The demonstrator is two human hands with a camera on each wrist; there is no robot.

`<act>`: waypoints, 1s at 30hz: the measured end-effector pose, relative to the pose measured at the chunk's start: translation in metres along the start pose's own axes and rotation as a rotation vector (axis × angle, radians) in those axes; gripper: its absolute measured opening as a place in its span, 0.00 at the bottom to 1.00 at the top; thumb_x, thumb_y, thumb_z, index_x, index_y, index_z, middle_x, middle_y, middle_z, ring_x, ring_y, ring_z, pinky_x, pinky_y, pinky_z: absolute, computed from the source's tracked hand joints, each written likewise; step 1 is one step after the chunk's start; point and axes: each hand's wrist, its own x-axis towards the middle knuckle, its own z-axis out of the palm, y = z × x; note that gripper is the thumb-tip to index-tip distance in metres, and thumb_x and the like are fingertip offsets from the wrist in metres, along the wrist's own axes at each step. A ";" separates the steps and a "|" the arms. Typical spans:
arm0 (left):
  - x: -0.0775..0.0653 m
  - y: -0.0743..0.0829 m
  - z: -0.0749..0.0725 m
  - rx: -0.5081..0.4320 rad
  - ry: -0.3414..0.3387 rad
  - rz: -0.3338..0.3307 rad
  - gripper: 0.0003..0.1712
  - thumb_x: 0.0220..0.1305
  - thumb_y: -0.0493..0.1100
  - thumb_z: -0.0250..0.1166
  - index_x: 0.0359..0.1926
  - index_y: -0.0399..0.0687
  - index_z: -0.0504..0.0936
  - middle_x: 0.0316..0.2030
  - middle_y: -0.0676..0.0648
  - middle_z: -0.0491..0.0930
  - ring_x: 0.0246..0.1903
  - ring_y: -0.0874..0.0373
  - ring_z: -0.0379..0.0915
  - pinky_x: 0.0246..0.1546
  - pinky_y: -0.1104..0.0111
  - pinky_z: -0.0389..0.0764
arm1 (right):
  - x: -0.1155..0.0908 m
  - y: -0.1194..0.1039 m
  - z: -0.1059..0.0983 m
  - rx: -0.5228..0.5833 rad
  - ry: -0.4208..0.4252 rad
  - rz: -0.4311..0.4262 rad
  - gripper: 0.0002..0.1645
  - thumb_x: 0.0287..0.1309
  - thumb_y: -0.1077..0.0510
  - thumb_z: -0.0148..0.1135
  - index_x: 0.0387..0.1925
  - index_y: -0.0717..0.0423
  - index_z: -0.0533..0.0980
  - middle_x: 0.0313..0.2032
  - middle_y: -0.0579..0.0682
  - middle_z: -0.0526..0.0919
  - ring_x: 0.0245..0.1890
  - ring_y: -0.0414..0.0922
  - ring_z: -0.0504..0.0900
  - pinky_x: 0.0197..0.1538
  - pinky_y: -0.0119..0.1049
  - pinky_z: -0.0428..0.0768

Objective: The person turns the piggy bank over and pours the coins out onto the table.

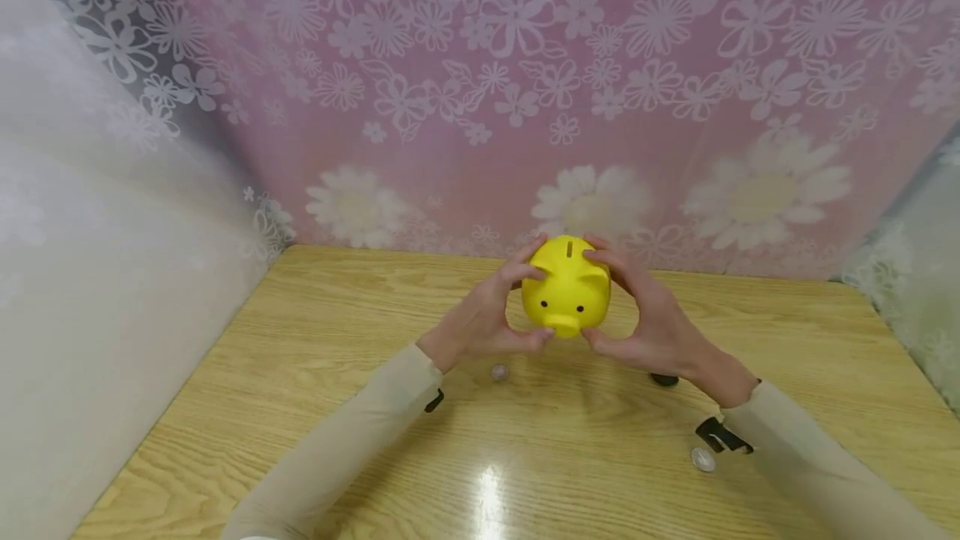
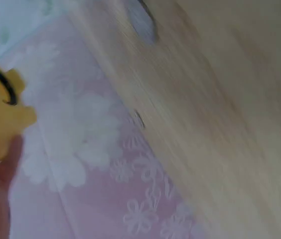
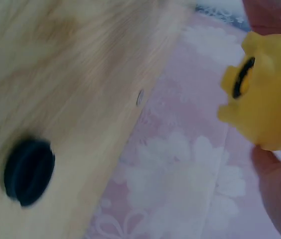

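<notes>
A yellow piggy bank (image 1: 566, 286) is held up over the far part of the table between both hands, its snout toward me and the coin slot on top. My left hand (image 1: 483, 315) grips its left side, thumb low beside the snout and fingers up by the ear. On the other side my right hand (image 1: 660, 327) grips it the same way. Underneath, the right wrist view shows stubby feet and a round black-rimmed hole in the belly of the piggy bank (image 3: 272, 99). A black round plug (image 3: 29, 172) lies on the table below the right hand.
One coin (image 1: 499, 372) lies on the wooden table (image 1: 420, 457) near the left wrist, another coin (image 1: 702, 460) by the right sleeve. A thin coin (image 3: 140, 97) shows near the table's far edge. Behind hangs a pink flowered cloth (image 1: 465, 107); pale cloth (image 1: 112, 273) flanks the left.
</notes>
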 end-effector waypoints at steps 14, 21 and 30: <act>0.007 0.008 0.005 -0.720 -0.230 -1.042 0.44 0.72 0.73 0.50 0.79 0.60 0.51 0.54 0.40 0.81 0.39 0.44 0.88 0.47 0.45 0.87 | 0.002 -0.003 0.001 0.733 -0.345 1.038 0.49 0.75 0.28 0.41 0.78 0.58 0.50 0.67 0.67 0.65 0.46 0.57 0.90 0.47 0.46 0.89; 0.006 0.005 0.004 -0.845 -0.368 -1.110 0.43 0.72 0.75 0.47 0.76 0.57 0.56 0.57 0.40 0.74 0.38 0.44 0.88 0.51 0.43 0.84 | -0.001 -0.002 0.002 0.882 -0.432 1.108 0.49 0.74 0.26 0.39 0.79 0.54 0.47 0.66 0.71 0.65 0.44 0.56 0.90 0.49 0.46 0.89; 0.007 0.003 0.000 -0.908 -0.569 -1.232 0.54 0.67 0.84 0.33 0.68 0.46 0.68 0.48 0.34 0.83 0.42 0.33 0.87 0.50 0.46 0.84 | -0.006 0.003 0.004 1.105 -0.530 1.185 0.55 0.72 0.23 0.33 0.76 0.63 0.42 0.57 0.68 0.73 0.43 0.58 0.91 0.45 0.39 0.89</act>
